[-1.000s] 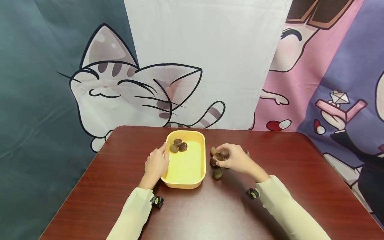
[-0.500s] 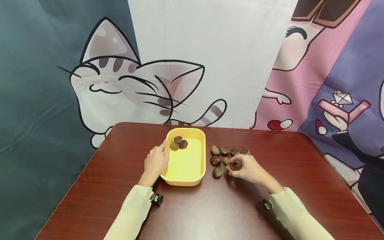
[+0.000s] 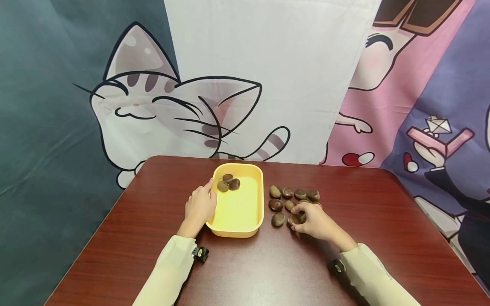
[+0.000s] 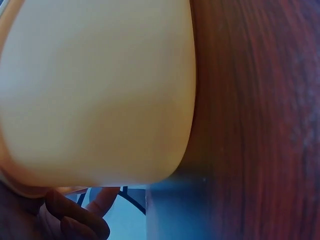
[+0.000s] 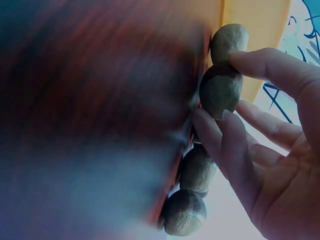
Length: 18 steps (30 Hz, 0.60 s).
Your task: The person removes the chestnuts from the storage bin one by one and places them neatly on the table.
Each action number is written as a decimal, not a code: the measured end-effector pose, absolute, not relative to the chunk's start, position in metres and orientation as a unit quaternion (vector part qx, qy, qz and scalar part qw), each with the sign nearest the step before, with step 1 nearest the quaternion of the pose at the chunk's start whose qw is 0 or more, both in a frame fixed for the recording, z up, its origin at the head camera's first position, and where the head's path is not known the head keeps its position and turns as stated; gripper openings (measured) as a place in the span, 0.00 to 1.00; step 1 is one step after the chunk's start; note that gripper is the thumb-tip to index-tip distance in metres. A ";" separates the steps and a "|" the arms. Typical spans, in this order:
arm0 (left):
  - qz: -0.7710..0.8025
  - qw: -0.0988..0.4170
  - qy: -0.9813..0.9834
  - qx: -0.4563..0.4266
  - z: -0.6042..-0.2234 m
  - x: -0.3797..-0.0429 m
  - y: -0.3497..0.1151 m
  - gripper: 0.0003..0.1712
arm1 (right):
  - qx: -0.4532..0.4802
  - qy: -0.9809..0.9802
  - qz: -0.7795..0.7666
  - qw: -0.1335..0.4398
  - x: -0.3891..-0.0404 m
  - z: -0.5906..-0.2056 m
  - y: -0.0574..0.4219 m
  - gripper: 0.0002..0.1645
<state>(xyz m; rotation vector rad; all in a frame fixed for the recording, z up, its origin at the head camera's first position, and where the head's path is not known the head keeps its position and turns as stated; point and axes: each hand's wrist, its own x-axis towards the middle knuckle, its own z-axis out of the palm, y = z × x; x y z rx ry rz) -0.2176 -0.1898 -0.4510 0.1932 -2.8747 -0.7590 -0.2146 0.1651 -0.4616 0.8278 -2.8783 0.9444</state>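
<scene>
The left hand [image 3: 200, 207] grips the left rim of a yellow plastic tub [image 3: 237, 212]; its curled fingers show at the rim in the left wrist view. Three brown chestnuts [image 3: 234, 184] lie together in the tub's far left corner. Right of the tub, the right hand [image 3: 314, 221] pinches a chestnut [image 5: 220, 91] between thumb and fingertips, low at the table. Around it several more chestnuts [image 3: 275, 205] lie in rough rows, some partly hidden by the hand. Another chestnut [image 5: 229, 42] sits just beyond the pinched one in the right wrist view.
Both hands work over a dark red wooden table [image 3: 237, 272]. Its far edge meets a cartoon-printed cloth backdrop [image 3: 298, 63]. Each wrist carries a small black camera [image 3: 200, 253].
The right hand has shifted right across the chestnuts, then slightly nearer the body, uncovering the left and back ones. The left hand and the tub's three chestnuts stay in place.
</scene>
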 end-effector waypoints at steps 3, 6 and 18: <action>-0.255 0.084 -0.961 0.063 -0.451 -0.217 -0.189 0.28 | 0.264 -0.921 0.286 0.011 -0.214 -0.463 0.164 0.21; -0.256 0.089 -0.961 0.061 -0.451 -0.218 -0.188 0.27 | 0.266 -0.926 0.268 0.012 -0.214 -0.462 0.164 0.21; -0.265 0.085 -0.958 0.065 -0.452 -0.217 -0.188 0.28 | 0.275 -0.905 0.322 0.048 -0.236 -0.415 0.119 0.20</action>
